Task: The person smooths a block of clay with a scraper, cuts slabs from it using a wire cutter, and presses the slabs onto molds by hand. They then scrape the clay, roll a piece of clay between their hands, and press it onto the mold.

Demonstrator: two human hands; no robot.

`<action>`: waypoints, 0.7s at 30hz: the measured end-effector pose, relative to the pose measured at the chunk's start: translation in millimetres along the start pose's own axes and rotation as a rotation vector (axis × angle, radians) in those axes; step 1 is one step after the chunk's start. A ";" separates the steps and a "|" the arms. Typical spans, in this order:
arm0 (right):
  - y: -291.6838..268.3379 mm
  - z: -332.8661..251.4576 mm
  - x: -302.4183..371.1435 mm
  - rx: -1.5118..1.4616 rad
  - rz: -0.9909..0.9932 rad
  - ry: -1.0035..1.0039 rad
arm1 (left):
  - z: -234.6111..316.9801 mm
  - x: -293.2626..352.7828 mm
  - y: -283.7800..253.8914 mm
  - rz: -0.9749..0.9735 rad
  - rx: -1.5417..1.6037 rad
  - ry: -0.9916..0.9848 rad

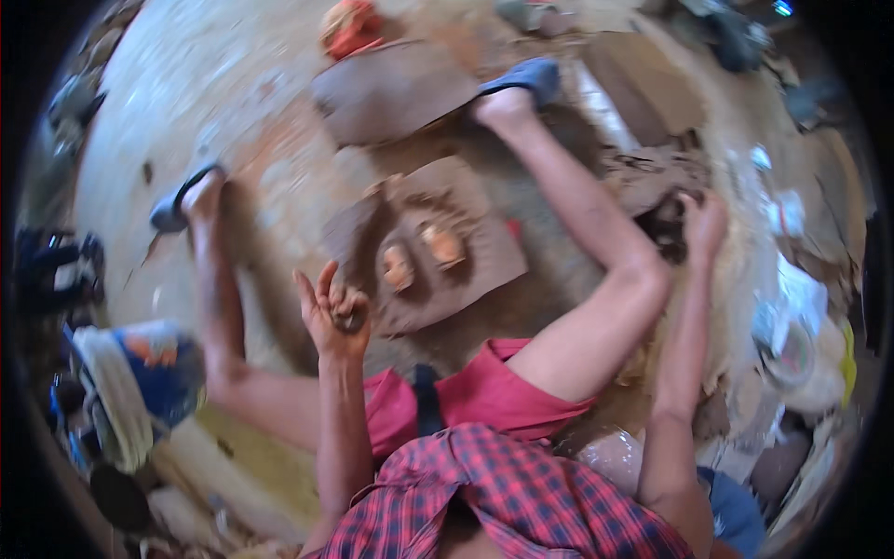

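My left hand (337,321) is raised in front of my lap, palm up. Two of its fingers stick up, and the others curl around a small brown lump (348,322). Out to the right, my right hand (705,224) bends its fingers at the edge of a dark, hollow-looking thing (667,228); what they pinch, if anything, is blurred. Between my legs lies a brown board (484,279) bearing two orange-brown clay-like pieces, a smaller one (398,268) and a larger one (442,246). Neither hand touches them.
Beyond the board are a flat brown sheet (396,91) and an orange-red bundle (351,26). Cardboard (645,82) lies at the far right. A blue bucket (168,373) with a cloth over it stands left. Plastic bags and containers (792,349) crowd the right side.
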State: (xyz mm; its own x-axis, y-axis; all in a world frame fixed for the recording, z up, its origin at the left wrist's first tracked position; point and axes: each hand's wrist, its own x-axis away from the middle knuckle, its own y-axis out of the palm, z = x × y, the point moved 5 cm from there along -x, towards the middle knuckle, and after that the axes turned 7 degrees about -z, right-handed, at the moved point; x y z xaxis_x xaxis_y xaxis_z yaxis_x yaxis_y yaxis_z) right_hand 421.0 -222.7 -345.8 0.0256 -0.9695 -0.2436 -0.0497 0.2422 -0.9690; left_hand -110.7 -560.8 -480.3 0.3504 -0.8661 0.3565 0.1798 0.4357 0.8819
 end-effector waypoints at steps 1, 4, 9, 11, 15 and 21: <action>0.3 -1.5 7.9 0.095 0.094 0.018 | 14.9 0.7 8.0 0.127 -0.048 0.075; 8.3 -10.3 9.5 0.126 0.165 -0.030 | 58.7 17.3 -4.8 0.094 -0.016 0.162; 12.6 15.1 3.9 0.204 0.141 -0.020 | 69.6 26.2 -5.0 0.030 0.006 0.221; 10.7 5.9 -0.8 0.207 0.155 -0.060 | 67.7 23.5 -12.0 0.042 -0.002 0.225; -27.0 -20.3 18.4 0.099 0.005 0.160 | 39.5 13.4 2.2 -0.027 0.038 0.162; -46.9 -203.2 156.5 -1.256 -0.128 0.339 | -27.1 -7.6 69.0 -0.018 -0.019 0.102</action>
State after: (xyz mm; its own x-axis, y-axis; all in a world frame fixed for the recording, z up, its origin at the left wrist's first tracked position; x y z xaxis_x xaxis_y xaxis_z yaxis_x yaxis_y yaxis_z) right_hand 224.4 -393.3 -330.0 -0.1425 -0.9886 0.0484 -0.9627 0.1271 -0.2388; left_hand -76.0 -517.5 -430.5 0.4387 -0.8447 0.3067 0.2037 0.4259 0.8816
